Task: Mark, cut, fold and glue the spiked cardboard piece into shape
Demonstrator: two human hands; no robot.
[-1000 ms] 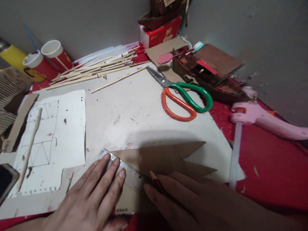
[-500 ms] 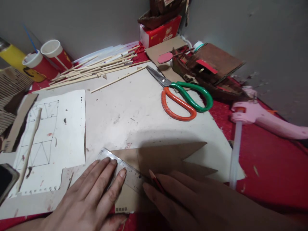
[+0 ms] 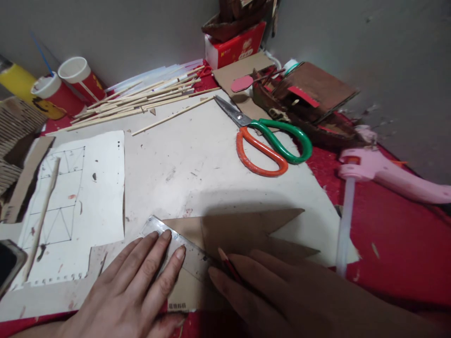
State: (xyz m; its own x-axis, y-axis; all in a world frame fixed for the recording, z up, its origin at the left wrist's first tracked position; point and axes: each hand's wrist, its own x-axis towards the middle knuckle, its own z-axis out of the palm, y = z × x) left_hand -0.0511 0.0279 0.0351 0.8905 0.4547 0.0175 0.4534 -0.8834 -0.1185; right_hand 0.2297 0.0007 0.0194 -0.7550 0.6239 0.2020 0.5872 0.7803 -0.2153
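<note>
Item, marking work in hand: part done, by my judgement.
Done: brown cardboard piece (image 3: 236, 230), its right end bearing a V-shaped notch between two long points; one thin line crosses it near its upper left.
Not done, as far as shows: no cut along the clear ruler (image 3: 193, 256), the card looking whole on either side of it. Whether a line runs along the ruler's edge I cannot tell; my right hand and its shadow cover the lower end.

Item, left hand (image 3: 121, 288): palm down, fingers extended and slightly apart, fingertips pressing the ruler onto the card.
Item, right hand (image 3: 278, 286): grip pinching a slim red pencil (image 3: 230, 270), its tip just beside the ruler's edge, over the card.

Item, condition of the cardboard piece: flat, plain, edges mostly straight, dark printed characters at its lower edge, much of its right half in shadow. Location: in front of me, mainly on a pale board (image 3: 158, 178) that lies on the red surface (image 3: 398, 249).

Item, nearby: scissors (image 3: 244, 120) with one orange and one green handle, beyond the card; drawing sheet (image 3: 102, 188) with ruled figures, to the left; pink glue gun (image 3: 362, 165), to the right.
</note>
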